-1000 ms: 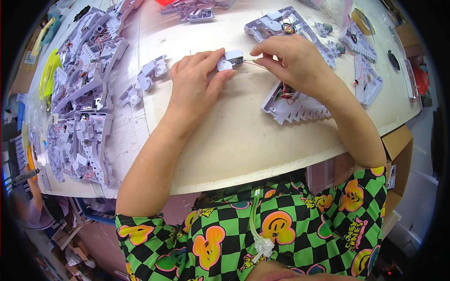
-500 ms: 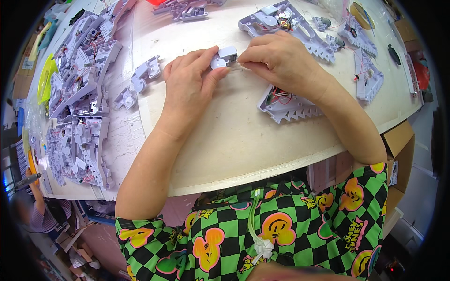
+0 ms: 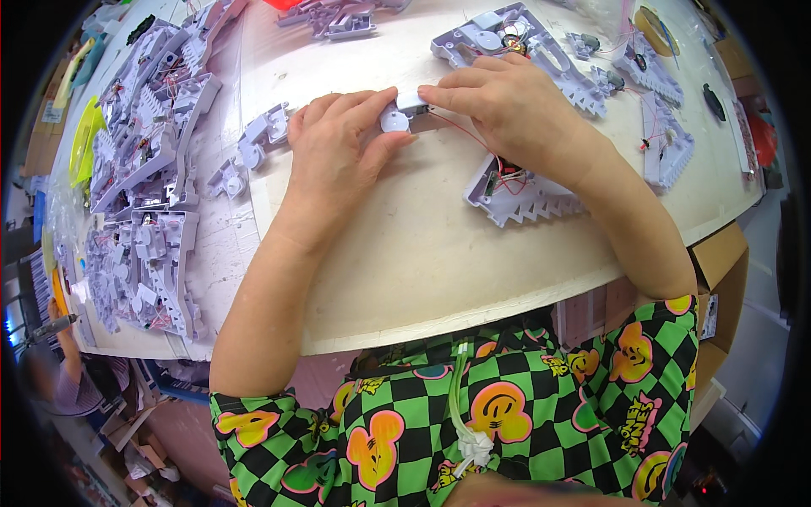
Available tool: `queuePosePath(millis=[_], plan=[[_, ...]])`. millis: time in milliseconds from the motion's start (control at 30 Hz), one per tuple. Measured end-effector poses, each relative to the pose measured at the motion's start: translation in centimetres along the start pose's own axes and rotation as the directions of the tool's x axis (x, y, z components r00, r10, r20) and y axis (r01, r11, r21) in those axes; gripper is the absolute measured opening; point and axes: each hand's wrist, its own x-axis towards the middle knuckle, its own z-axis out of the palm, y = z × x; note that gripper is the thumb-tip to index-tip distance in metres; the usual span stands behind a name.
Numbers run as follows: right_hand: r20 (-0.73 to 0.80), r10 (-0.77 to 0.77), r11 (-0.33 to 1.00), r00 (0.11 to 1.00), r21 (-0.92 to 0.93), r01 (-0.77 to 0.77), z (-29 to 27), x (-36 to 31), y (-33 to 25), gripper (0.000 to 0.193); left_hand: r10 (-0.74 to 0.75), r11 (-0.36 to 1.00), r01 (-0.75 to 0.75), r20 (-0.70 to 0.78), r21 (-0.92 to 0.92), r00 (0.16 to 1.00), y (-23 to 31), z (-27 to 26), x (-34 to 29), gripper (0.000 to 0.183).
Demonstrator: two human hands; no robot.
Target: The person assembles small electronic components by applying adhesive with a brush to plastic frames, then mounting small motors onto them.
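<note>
My left hand [image 3: 334, 139] is closed, thumb and forefinger gripping a small pale lavender plastic part [image 3: 394, 119] with a rounded lobe, low over the table. My right hand [image 3: 515, 106] presses its fingertips on the right end of this part; its thumb is mostly hidden. A thin red wire [image 3: 460, 129] runs from the part's right end toward a toothed plastic housing half [image 3: 525, 203] under my right wrist. That housing holds a dark green board and red wires. Two similar small plastic pieces, one [image 3: 263, 133] and another [image 3: 228, 176], lie left of my left hand.
A heap of pale plastic housings [image 3: 148, 169] with wires covers the table's left side. More housing halves [image 3: 515, 51] lie beyond my right hand and at the right, near small motors [image 3: 604, 79] and a tape roll [image 3: 656, 32]. A cardboard box [image 3: 718, 262] stands beside the table at right.
My right fingers have moved from a pinch just beside the small plastic part onto its right end. The red wire from the part now shows. My left hand keeps its grip, nearly unmoved.
</note>
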Motion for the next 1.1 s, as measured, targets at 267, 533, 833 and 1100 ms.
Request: queuePosePath(millis=[267, 533, 833, 1100], plan=[[0.083, -0.051, 0.985, 0.995, -0.16, 0.064, -0.3, 0.2, -0.9, 0.034, 0.016, 0.999, -0.018, 0.055, 0.045, 0.998, 0.3, -0.7, 0.2, 0.042], [-0.167, 0.093, 0.982, 0.982, 0.177, -0.062, 0.5, 0.4, 0.2, 0.023, -0.093, 0.971, 0.11, 0.086, -0.211, 0.992, 0.2, -0.6, 0.4, 0.041], [0.243, 0.441, 0.641, 0.864, 0.588, -0.493, -3.6, 0.7, -0.5, 0.027, -0.262, 0.462, 0.426, 0.339, -0.778, 0.903, 1.3, -2.0, -0.4, 0.041], [0.341, 0.39, 0.459, 0.855, 0.733, -0.502, -3.5, 0.4, -1.2, 0.039, -0.035, 0.657, 0.086, 0.084, -0.749, 0.996, 2.4, -1.0, -1.0, 0.06]])
